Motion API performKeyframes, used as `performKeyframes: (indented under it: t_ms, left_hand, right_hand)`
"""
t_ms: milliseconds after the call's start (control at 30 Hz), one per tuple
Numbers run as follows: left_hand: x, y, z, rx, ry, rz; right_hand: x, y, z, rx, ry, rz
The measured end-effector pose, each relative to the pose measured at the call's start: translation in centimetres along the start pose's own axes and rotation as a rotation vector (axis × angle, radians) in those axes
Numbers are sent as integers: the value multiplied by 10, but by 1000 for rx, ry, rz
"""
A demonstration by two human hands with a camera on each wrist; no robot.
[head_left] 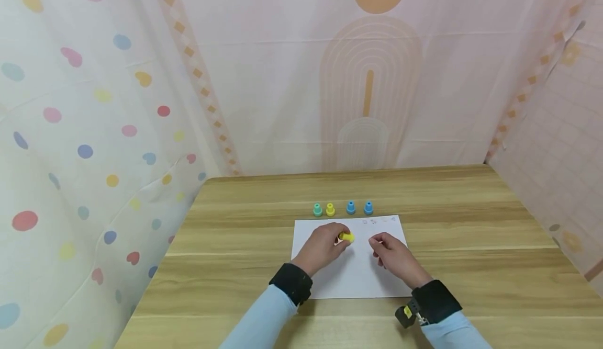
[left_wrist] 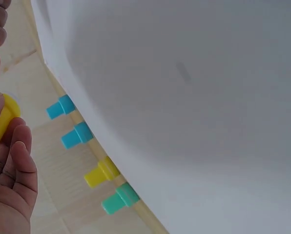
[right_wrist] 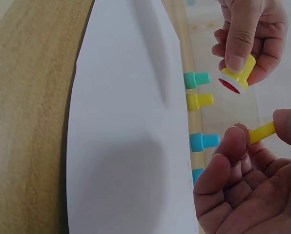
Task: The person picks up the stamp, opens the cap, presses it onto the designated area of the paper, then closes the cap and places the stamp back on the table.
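Observation:
My left hand pinches a yellow toy stamp over the white paper. The stamp's red face, ringed in white, shows in the right wrist view. To its right, my right hand holds a thin yellow cap between thumb and fingers; the head view hides this piece. Both hands are raised above the sheet, apart from each other. Small faint printed marks lie near the paper's far right corner.
Beyond the paper's far edge stand a green stamp, a yellow stamp and two blue stamps, one left and one right. They rest on a wooden table. Patterned curtains enclose the table's back and sides.

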State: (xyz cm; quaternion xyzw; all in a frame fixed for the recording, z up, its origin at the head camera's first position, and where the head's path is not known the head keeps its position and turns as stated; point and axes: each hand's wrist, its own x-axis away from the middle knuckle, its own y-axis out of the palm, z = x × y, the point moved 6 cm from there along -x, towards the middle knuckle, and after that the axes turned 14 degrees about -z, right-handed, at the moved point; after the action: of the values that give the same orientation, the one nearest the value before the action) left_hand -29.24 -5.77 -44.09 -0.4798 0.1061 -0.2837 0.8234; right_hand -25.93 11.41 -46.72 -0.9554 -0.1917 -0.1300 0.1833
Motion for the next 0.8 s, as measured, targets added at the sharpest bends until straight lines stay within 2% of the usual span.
performKeyframes:
  t_ms: [300,500,800]
  left_hand:
    - [-11,-4,-2,-90,9,-24]
    - [-19,-6,-4,-134,-15,-60]
    - [-32,-6,-6,-265,-24,-88]
  right_hand:
    - [0,0,4,-6,1,-2]
    - [1,-1,4,-7,4,-8]
    - [6,-1,0,0,3,-19]
